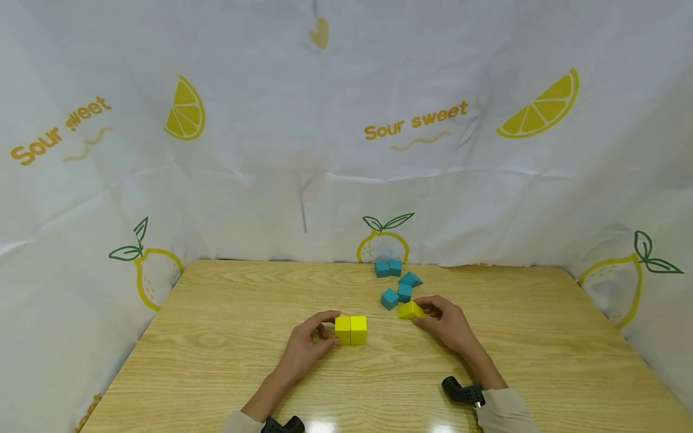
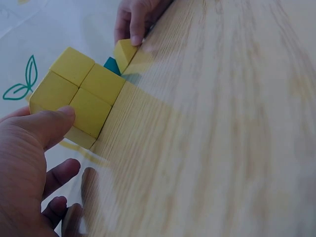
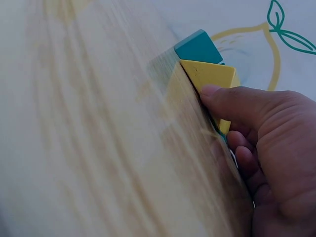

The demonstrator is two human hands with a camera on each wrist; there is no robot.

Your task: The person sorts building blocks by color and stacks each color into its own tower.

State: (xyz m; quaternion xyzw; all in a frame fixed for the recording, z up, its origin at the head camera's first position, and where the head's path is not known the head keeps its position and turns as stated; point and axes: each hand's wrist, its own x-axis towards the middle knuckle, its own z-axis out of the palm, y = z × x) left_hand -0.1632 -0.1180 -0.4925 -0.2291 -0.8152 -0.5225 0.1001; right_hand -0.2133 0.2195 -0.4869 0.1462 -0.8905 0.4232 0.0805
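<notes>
A square stack of yellow cubes (image 1: 358, 331) stands on the wooden table, showing two by two faces in the left wrist view. My left hand (image 1: 300, 352) holds it from the left, its thumb (image 2: 57, 121) on the near face and the index finger reaching behind. To the right, my right hand (image 1: 450, 328) pinches a yellow triangular block (image 1: 408, 310). In the right wrist view that hand's thumb (image 3: 237, 101) presses the block's near face, and the fingertips behind are partly hidden. A blue block (image 3: 200, 47) shows just beyond it.
Behind the yellow triangular block are two blue cubes (image 1: 389, 299) and a blue triangular block (image 1: 410, 279). Another pair of blue cubes (image 1: 382, 269) sits by the table's back edge. A white curtain (image 1: 260, 198) with lemon prints hangs behind the table (image 1: 227, 313).
</notes>
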